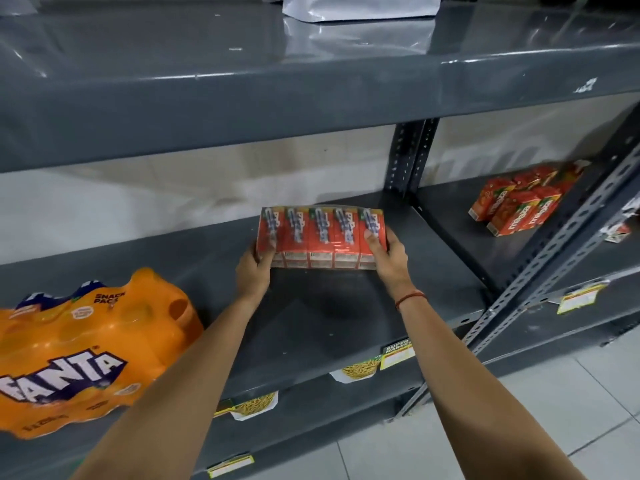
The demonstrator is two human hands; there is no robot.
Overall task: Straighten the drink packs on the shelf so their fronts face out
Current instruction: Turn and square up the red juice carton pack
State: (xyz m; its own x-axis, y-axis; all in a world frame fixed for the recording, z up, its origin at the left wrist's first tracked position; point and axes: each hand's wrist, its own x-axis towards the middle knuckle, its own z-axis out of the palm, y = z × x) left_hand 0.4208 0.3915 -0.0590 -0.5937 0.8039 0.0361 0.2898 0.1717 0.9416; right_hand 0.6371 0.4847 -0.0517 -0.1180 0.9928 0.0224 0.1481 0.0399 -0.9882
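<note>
While both hands grip it by the ends, the red juice pack [320,237] sits mid-shelf with its straw side up. Closed on the pack's left end is the left hand [254,271]; the right hand [389,258] is wrapped around the right end. Left of the pack lies an orange Fanta pack [83,348]. Right of it, past the upright post [408,157], stand loose red cartons [519,206] on the grey shelf [329,323].
</note>
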